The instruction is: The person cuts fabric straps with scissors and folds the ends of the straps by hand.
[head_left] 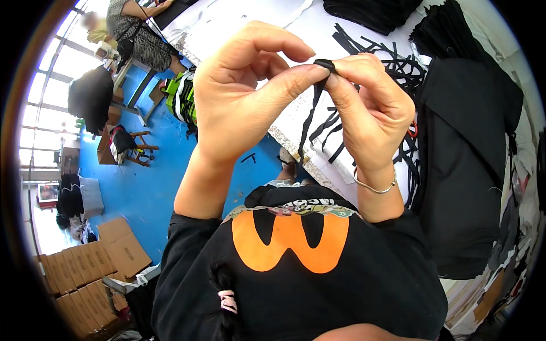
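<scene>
A narrow black fabric strip (310, 122) hangs down from between my two hands, over the edge of the white table. My right hand (375, 105) pinches its folded top end between thumb and fingers. The thumb of my left hand (244, 85) presses on the same end, while its index finger is raised and curved, apart from the thumb. Behind and beside my right hand, many loose black strips (398, 71) lie tangled on the white table (310, 31).
Folded black fabric (463, 165) is stacked at the right, with more black piles at the top. Another person (145, 37) is at the upper left. A wooden stool (136, 148) and cardboard boxes (122, 247) stand on the blue floor at the left.
</scene>
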Demonstrator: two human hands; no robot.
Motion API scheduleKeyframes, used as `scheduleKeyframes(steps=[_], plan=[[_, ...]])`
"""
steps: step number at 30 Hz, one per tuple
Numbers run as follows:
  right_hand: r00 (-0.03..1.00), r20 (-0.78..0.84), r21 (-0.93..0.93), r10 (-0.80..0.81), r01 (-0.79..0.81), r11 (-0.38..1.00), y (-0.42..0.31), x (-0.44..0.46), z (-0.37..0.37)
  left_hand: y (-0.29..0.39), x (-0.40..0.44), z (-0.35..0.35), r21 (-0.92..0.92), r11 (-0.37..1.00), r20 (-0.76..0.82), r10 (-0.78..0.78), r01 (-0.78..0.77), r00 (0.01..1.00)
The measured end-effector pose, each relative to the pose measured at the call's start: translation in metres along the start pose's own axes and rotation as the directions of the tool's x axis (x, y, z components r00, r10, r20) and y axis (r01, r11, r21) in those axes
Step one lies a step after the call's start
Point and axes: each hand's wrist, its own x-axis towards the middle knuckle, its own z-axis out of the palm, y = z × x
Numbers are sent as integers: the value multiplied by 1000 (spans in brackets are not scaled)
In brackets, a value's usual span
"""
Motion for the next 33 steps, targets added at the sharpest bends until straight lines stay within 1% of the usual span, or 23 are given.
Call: scheduleKeyframes(steps=[2,4,5,8,10,11,13,14,15,17,19,21,22,23,24,25,26,27,28,29,31,32,33], plan=[[1000,4,-6,-10,10,1000,2,-1,-4,-3,2,3,-26,1000,-5,9,-9,1000],[1000,-2,-18,-10,10,1000,5,0,-7,-7,6,1,51,997,81,54,-58,995],[1000,3,-27,-10,10,1000,6,0,-10,-7,8,3,48,997,94,53,-57,994],[999,19,-51,-44,45,998,10,2,-17,-6,12,5,80,997,144,1,-12,990],[996,69,-67,-55,60,996,9,4,-22,-7,16,5,-12,988,200,-150,156,968],[997,59,-69,-50,54,996,9,3,-23,-8,17,6,-10,987,210,-155,161,965],[997,19,-82,76,-74,994,8,1,-22,-11,20,9,43,982,213,-191,186,958],[982,19,-27,189,-189,982,7,0,-24,-15,22,7,101,985,234,-163,143,959],[975,18,3,221,-221,975,16,-2,-26,-19,23,6,106,985,242,-161,139,957],[937,29,61,349,-350,935,24,-3,-40,-24,27,2,125,984,159,-149,129,976],[913,21,4,408,-408,913,44,-7,-62,-29,33,-9,96,983,142,-168,155,976],[854,-9,-101,519,-518,850,68,-10,-86,-29,38,-20,151,976,150,-182,159,972],[900,-49,-481,433,-401,780,81,-11,-99,-27,40,-24,162,972,156,-194,169,968],[941,-48,-788,335,-242,566,84,-10,-104,-26,42,-26,168,969,163,-208,181,965],[989,-1,-949,147,-47,311,83,-10,-106,-27,44,-29,179,973,183,-178,145,967],[990,2,-951,142,-42,306,81,-8,-106,-25,47,-32,174,975,181,-172,141,968],[977,-38,-776,212,-162,610,64,4,-95,-21,51,-35,276,955,217,-172,109,961],[954,-49,-494,295,-280,823,47,14,-81,-17,53,-35,374,924,252,-182,78,950],[979,45,-417,200,-163,894,35,23,-68,-15,56,-31,291,955,260,-141,62,955],[987,131,-327,89,-42,944,25,31,-55,-11,58,-31,288,956,260,-133,54,956],[960,266,-421,-94,203,884,8,44,-32,-4,62,-33,369,923,379,-39,-112,925],[942,312,-453,-123,261,852,0,49,-23,5,62,-32,421,902,370,-80,-90,926],[931,327,-461,-163,308,832,-2,54,-15,13,61,-31,424,901,359,-71,-94,931]])
